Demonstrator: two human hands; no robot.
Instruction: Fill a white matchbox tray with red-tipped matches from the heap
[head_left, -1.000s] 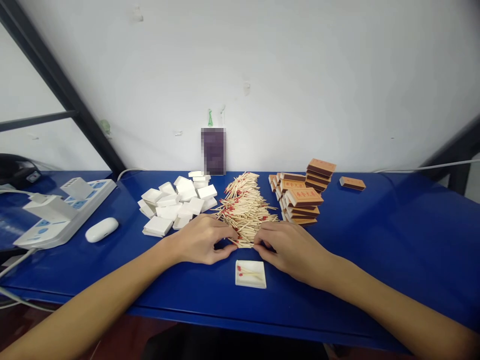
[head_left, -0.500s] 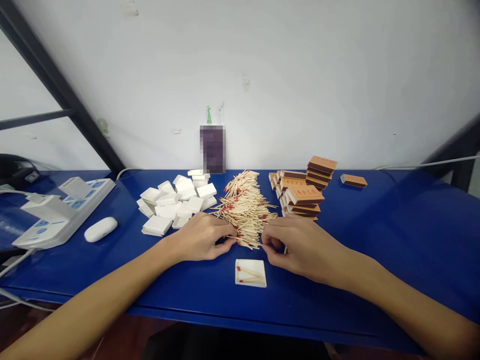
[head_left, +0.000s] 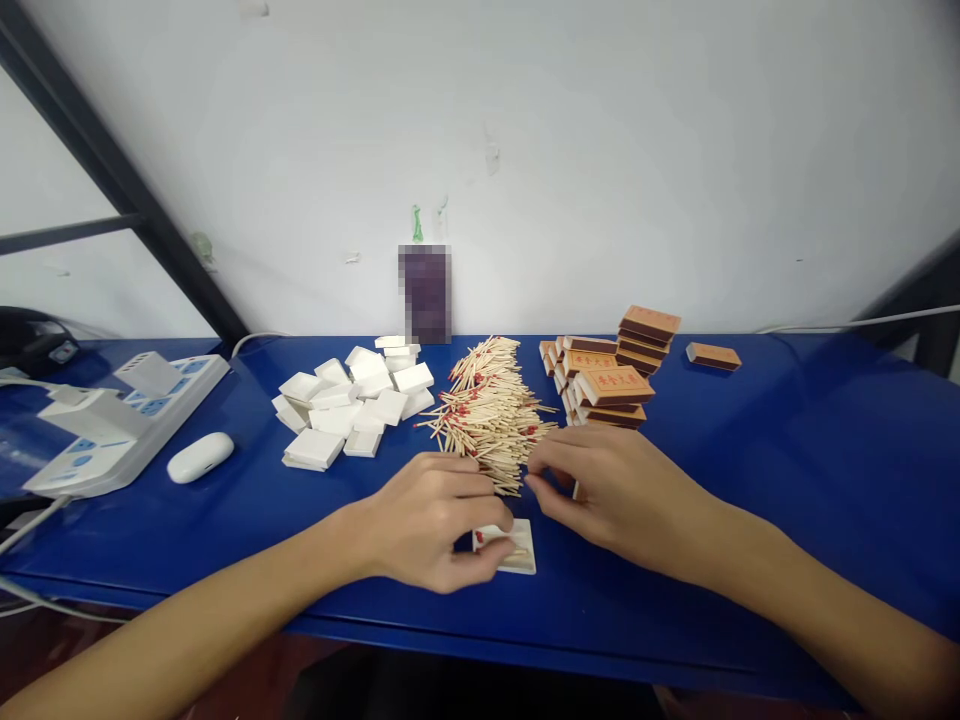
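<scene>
A heap of red-tipped matches (head_left: 491, 412) lies mid-table. In front of it sits a small white matchbox tray (head_left: 522, 553) with a few matches in it. My left hand (head_left: 435, 518) is over the tray's left side, fingers curled in a pinch on matches at the tray. My right hand (head_left: 607, 490) rests at the heap's near right edge, fingers curled; a match end shows under it. A pile of empty white trays (head_left: 352, 405) is to the left. Stacked brown matchbox sleeves (head_left: 607, 385) stand to the right.
The blue table (head_left: 787, 470) meets a white wall. At the left lie a white power strip (head_left: 112, 420) and a white earbud case (head_left: 199, 457). A single brown sleeve (head_left: 712, 355) lies far right. A blurred dark object (head_left: 425, 293) leans on the wall.
My left hand has moved from the heap's near edge down and right to the small tray, carrying matches. My right hand stayed by the heap, shifting slightly.
</scene>
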